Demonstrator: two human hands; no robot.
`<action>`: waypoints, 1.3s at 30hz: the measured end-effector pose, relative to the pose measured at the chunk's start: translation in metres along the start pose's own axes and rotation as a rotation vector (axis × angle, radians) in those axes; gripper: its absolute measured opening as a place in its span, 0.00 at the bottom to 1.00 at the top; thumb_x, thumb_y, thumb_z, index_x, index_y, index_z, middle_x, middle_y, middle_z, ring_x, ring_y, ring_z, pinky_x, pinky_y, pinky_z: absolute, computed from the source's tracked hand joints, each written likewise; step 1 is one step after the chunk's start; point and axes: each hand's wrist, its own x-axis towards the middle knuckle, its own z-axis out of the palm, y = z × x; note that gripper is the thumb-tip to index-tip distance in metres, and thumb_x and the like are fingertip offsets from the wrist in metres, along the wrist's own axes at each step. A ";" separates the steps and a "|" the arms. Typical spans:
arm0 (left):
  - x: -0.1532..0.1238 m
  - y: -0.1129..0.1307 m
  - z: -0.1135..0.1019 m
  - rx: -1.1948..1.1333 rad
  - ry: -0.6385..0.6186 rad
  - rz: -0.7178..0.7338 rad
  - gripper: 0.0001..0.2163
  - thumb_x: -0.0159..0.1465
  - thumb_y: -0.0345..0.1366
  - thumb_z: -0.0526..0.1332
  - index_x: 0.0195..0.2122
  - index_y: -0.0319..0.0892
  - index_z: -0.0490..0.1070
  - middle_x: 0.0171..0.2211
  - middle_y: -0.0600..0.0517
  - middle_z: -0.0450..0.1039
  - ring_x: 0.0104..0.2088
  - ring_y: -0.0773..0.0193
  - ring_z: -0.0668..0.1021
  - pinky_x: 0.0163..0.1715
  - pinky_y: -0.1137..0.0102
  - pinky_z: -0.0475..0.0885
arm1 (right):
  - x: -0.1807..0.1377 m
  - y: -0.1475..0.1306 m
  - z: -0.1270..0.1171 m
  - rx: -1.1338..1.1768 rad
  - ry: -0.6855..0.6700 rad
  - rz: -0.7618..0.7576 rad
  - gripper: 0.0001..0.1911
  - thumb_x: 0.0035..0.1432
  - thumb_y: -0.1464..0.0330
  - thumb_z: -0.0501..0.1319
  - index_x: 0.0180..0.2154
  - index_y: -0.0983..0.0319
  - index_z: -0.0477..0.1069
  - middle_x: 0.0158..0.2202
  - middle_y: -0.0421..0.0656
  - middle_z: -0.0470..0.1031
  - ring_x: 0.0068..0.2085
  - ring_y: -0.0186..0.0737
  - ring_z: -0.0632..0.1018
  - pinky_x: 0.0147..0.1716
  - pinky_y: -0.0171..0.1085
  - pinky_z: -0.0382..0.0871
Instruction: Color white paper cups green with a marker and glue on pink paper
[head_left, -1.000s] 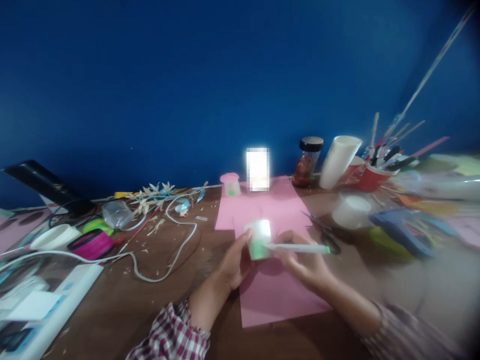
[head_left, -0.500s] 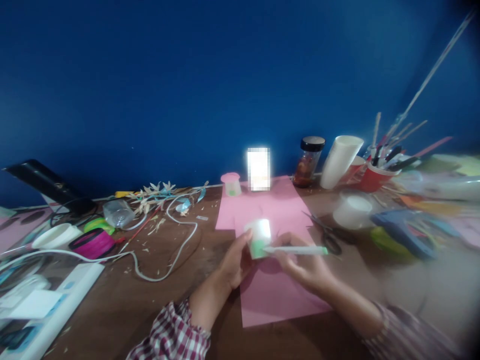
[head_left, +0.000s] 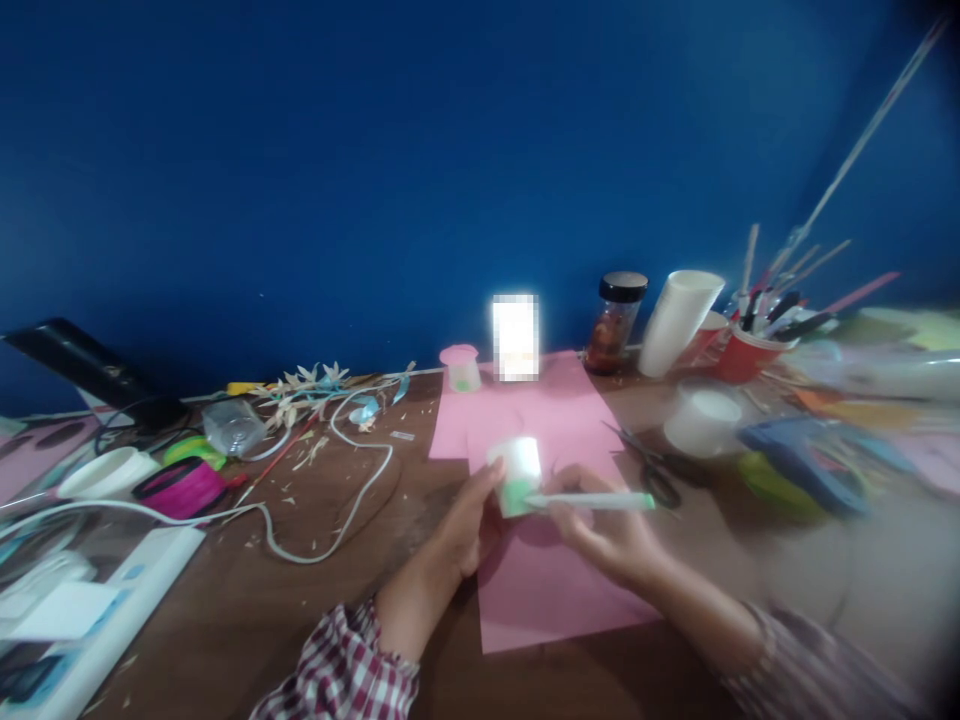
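The small white round cup (head_left: pixel 519 464) is sitting in the left hand's (head_left: pixel 466 525) gripping fingers, over pink paper sheets (head_left: pixel 555 605); the right hand (head_left: pixel 611 540) is pinching a slim white, green-ended marker (head_left: pixel 600 500) against it. Green is covering the lower wall; the upper is showing white, seemingly uncoloured. Farther, a pink-topped whitish cup (head_left: pixel 463 376) is standing. No writing is appearing readable.

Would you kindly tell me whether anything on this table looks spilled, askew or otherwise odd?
Pale scraps lie strewn over the tabletop around the white cable, like uncleared litter. Near the wall, a glaring rectangle is pixelated, so I cannot tell what it is. The cup in the left hand shows no visible damage.
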 end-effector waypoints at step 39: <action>0.001 0.002 -0.001 -0.030 0.074 0.017 0.18 0.63 0.44 0.61 0.45 0.33 0.72 0.34 0.44 0.76 0.34 0.59 0.78 0.40 0.65 0.74 | -0.001 0.001 -0.001 0.131 0.011 0.096 0.04 0.56 0.68 0.59 0.29 0.59 0.68 0.25 0.39 0.72 0.26 0.35 0.72 0.23 0.32 0.66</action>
